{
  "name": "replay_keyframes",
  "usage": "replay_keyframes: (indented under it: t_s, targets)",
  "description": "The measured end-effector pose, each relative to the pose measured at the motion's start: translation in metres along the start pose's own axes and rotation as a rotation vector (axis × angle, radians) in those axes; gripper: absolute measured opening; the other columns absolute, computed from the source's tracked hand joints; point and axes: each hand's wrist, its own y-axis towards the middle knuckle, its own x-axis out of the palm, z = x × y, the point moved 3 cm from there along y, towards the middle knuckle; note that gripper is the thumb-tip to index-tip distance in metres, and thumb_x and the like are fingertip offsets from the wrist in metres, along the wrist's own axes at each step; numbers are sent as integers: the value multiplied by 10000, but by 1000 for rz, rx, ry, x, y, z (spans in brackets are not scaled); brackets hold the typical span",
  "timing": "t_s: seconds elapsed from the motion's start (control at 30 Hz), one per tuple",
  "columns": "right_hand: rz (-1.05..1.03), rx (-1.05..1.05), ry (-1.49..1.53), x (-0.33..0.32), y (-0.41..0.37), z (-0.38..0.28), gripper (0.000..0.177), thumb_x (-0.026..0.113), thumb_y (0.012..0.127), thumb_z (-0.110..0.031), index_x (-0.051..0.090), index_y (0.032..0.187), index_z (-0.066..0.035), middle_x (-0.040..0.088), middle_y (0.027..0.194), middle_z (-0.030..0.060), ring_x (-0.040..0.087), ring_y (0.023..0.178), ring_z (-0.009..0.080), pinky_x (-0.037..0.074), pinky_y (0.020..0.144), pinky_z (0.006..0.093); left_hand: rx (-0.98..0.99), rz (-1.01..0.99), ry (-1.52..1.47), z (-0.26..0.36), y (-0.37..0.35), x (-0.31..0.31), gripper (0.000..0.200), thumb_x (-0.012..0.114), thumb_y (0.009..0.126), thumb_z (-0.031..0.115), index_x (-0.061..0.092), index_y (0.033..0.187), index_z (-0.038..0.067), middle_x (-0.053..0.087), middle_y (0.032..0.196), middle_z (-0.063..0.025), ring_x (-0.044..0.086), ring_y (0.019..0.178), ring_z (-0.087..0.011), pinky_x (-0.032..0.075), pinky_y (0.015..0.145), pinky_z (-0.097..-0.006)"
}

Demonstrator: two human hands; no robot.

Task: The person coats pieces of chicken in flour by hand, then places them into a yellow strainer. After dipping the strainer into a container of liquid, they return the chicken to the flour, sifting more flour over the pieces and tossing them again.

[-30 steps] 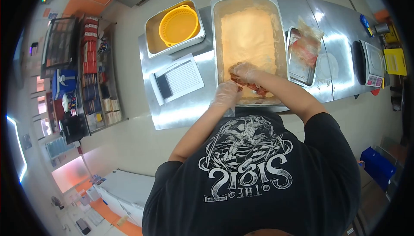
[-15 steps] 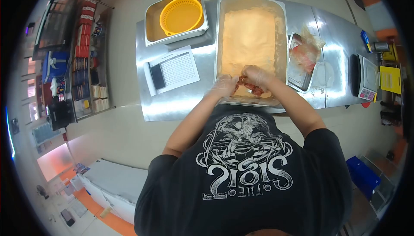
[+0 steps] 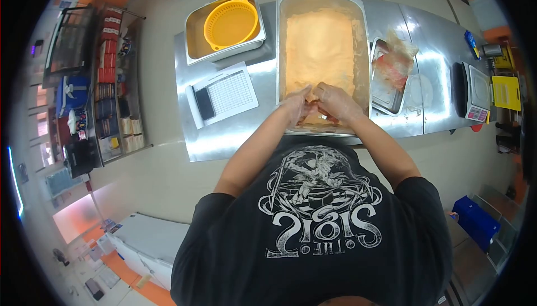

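My left hand (image 3: 296,103) and my right hand (image 3: 337,103), both in clear plastic gloves, meet over the near end of a deep metal tray (image 3: 282,43). Pale orange powder (image 3: 321,43), like seasoned flour, covers most of the tray's floor. Between my fingertips is a powder-coated piece of meat (image 3: 311,97), with the fingers of both hands closed on it. Reddish-brown raw-looking meat (image 3: 326,118) lies just below my hands, partly hidden by them.
Left of the tray stand a metal pan (image 3: 193,40) with a yellow strainer (image 3: 231,23) and a white slicer-like board with a grid (image 3: 229,92). On the right are a smaller metal tray (image 3: 391,103), a stained plastic bag (image 3: 394,65) and a weighing scale (image 3: 475,93).
My hands have come closer together and lifted slightly within the tray. The piece at my fingertips now looks powder-coated, where darker red meat showed before.
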Motion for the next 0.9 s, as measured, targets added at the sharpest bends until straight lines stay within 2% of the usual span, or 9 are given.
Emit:
replay_keyframes:
  t_s: [0.1, 0.17, 0.23, 0.3, 0.4, 0.5, 0.57, 0.7, 0.9]
  targets:
    - [120, 60, 287, 1, -8, 0, 338, 717, 797, -136, 643, 1093, 9, 635, 1072, 191, 690, 881, 309, 565, 776, 392, 139, -38, -180, -10, 28, -9, 418, 550, 1042, 331, 583, 1214, -49, 668, 1088, -167, 678, 903, -251, 589, 753, -346]
    - [389, 20, 282, -7, -12, -1, 332, 703, 854, -166, 632, 1122, 18, 638, 1014, 161, 681, 851, 265, 560, 755, 365, 211, -35, -208, 4, 3, -5, 350, 547, 1049, 263, 581, 1227, -36, 653, 1142, -158, 663, 988, -243, 581, 812, -348]
    - [341, 138, 461, -3, -19, 6, 347, 678, 912, -217, 617, 1155, 24, 640, 972, 138, 669, 844, 227, 551, 757, 345, 252, -51, -185, 7, -6, -3, 347, 538, 1052, 265, 575, 1238, -25, 640, 1180, -152, 644, 1050, -243, 572, 848, -348]
    - [-35, 408, 816, 12, -31, 15, 388, 644, 970, -288, 597, 1194, 26, 642, 945, 121, 652, 862, 198, 539, 782, 331, 301, -95, -135, 7, -5, -1, 344, 532, 1055, 264, 569, 1253, -14, 632, 1207, -148, 636, 1081, -242, 567, 871, -352]
    - [-112, 539, 822, 12, -39, 11, 473, 595, 1008, -384, 566, 1266, 12, 652, 943, 105, 620, 895, 159, 519, 829, 309, 363, -153, 3, 2, 2, -1, 343, 533, 1054, 259, 563, 1275, -1, 629, 1226, -142, 638, 1086, -229, 561, 891, -359]
    - [-76, 554, 801, 14, -41, 9, 464, 585, 1015, -382, 573, 1276, 2, 670, 999, 87, 616, 927, 143, 503, 862, 293, 376, -87, 213, 3, -5, -1, 353, 547, 1047, 260, 563, 1289, 4, 635, 1218, -122, 633, 1082, -198, 552, 907, -350]
    - [57, 501, 1010, 10, -41, -3, 421, 572, 1025, -356, 600, 1247, 1, 666, 996, 67, 608, 929, 126, 498, 853, 288, 387, 0, 381, 11, -23, -3, 362, 556, 1042, 264, 563, 1298, 8, 646, 1192, -101, 634, 1061, -177, 550, 903, -331]
    - [136, 424, 1332, 19, -38, -5, 360, 554, 1035, -301, 633, 1210, 3, 659, 997, 31, 600, 936, 128, 492, 854, 307, 430, -292, 273, 23, -46, 5, 359, 597, 1023, 242, 568, 1297, 12, 656, 1146, -62, 638, 998, -145, 549, 857, -290]
    - [-57, 415, 811, 2, -40, -3, 382, 544, 1019, -329, 655, 1113, 25, 649, 865, 91, 590, 811, 190, 487, 784, 341, 340, -335, 359, 30, -51, -2, 309, 620, 1008, 184, 591, 1279, 37, 672, 1041, -18, 625, 825, -82, 529, 724, -239]
